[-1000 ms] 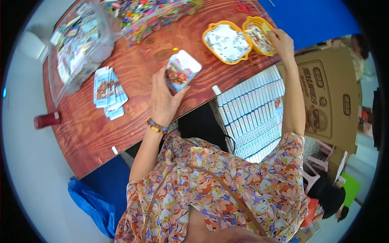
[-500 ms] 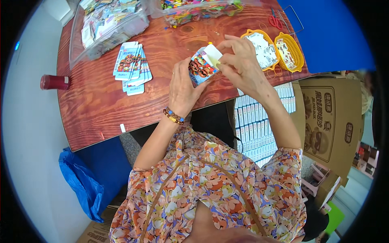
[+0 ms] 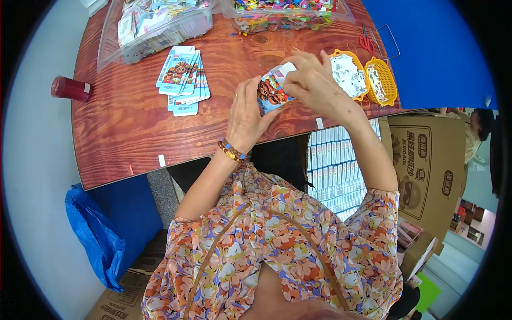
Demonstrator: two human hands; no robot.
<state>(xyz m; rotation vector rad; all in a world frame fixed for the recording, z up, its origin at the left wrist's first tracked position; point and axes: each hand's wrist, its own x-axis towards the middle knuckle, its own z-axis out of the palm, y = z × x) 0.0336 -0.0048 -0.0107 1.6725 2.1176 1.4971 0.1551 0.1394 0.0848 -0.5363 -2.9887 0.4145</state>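
My left hand [image 3: 246,117] is closed around a small printed carton [image 3: 273,93], blue with cartoon figures, and holds it tilted above the table's near edge. A pale flap [image 3: 288,68] stands up at the carton's upper end. Against that end, my right hand [image 3: 320,88] has its fingers bent inward; the fingertips are partly hidden, so anything pinched there cannot be made out. To the left, several flat cartons [image 3: 184,80] of the same print lie fanned in a pile on the wooden table [image 3: 128,122].
Clear bins of packets [image 3: 160,32] and colourful small toys [image 3: 282,21] stand at the back. Yellow baskets [image 3: 392,88] of white slips, red scissors [image 3: 366,42] and a dark red jar [image 3: 71,89] are around. Below right, a large box holds rows of cartons [image 3: 336,165].
The whole view has shifted slightly. My right hand's fingers have closed in over the carton's upper end, and the pale yellowish piece seen there before is now out of sight.
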